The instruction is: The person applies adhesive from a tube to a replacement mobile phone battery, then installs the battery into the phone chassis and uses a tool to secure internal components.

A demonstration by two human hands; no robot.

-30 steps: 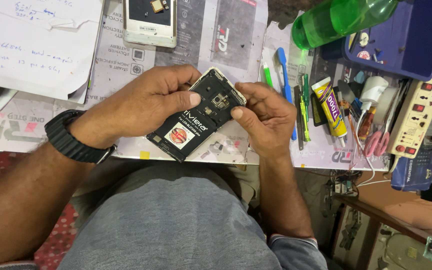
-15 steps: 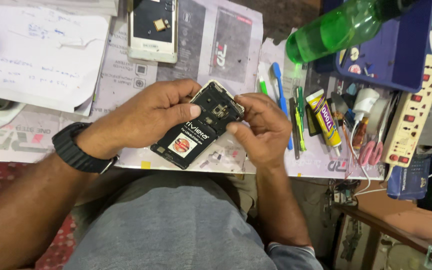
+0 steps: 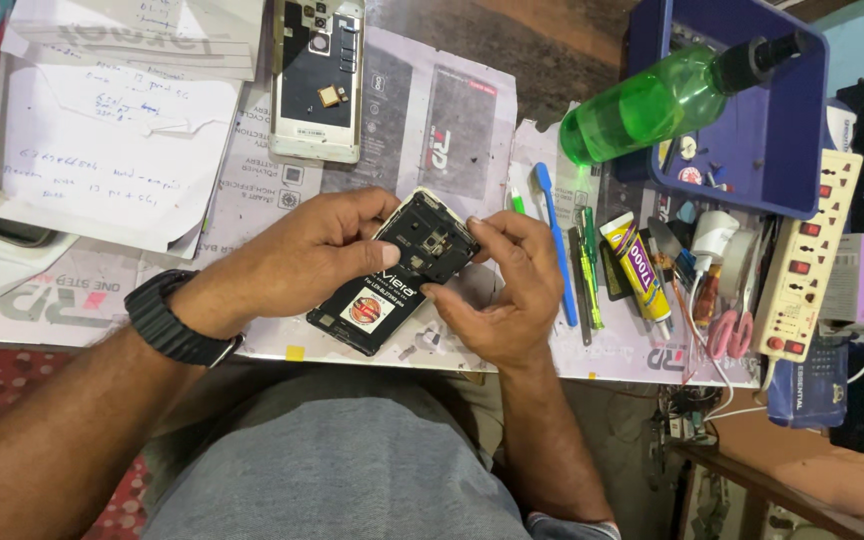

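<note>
While the left hand [image 3: 307, 255] pinches the opened phone [image 3: 397, 272] by its edges above the table [image 3: 472, 120], the right hand [image 3: 507, 290] pinches its top; light, rigid, fragile inside, so 2 side rails look safest.
</note>
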